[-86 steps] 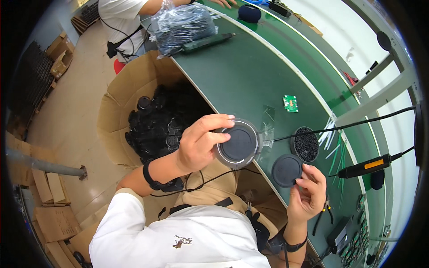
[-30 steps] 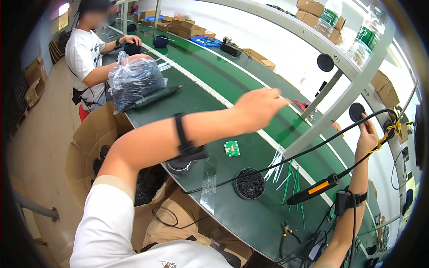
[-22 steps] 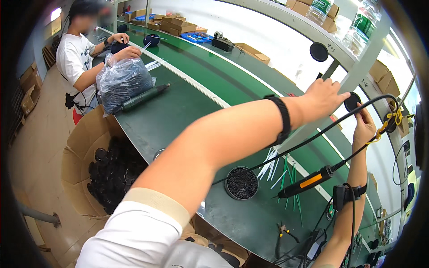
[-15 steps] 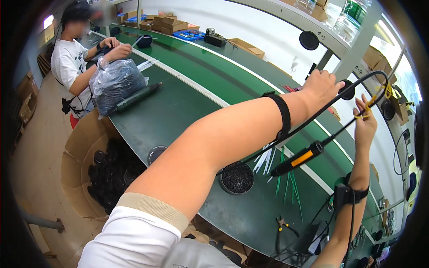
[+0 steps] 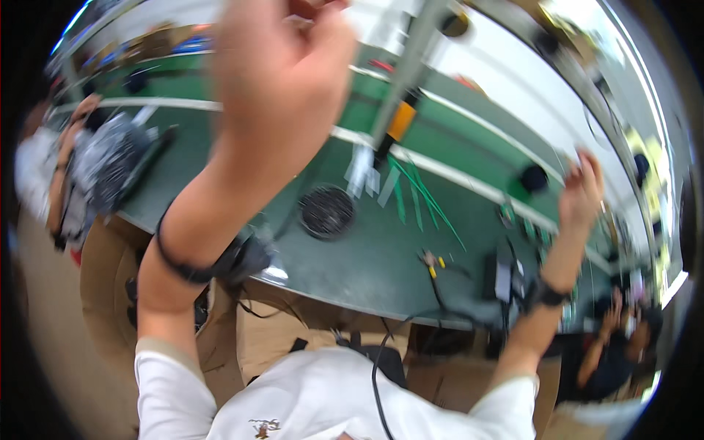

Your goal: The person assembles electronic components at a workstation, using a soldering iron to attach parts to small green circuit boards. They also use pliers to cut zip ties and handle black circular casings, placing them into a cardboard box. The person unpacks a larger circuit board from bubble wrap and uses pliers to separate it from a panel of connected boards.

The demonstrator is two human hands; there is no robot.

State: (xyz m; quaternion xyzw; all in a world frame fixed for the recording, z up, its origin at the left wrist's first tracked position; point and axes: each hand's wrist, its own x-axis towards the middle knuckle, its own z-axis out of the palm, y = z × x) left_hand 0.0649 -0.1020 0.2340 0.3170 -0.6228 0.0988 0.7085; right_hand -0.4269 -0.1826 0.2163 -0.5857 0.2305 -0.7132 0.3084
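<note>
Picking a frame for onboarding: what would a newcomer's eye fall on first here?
The left hand, large and blurred, fills the top centre. Next comes the black tool with an orange band, by the lower end of the grey post, with green strips fanned out below on the bench. The right hand is raised toward the right side.

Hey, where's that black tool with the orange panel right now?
In the head view, the black tool with the orange panel is at upper middle, right of the left hand, beside a pale post and above the green strips.
</note>
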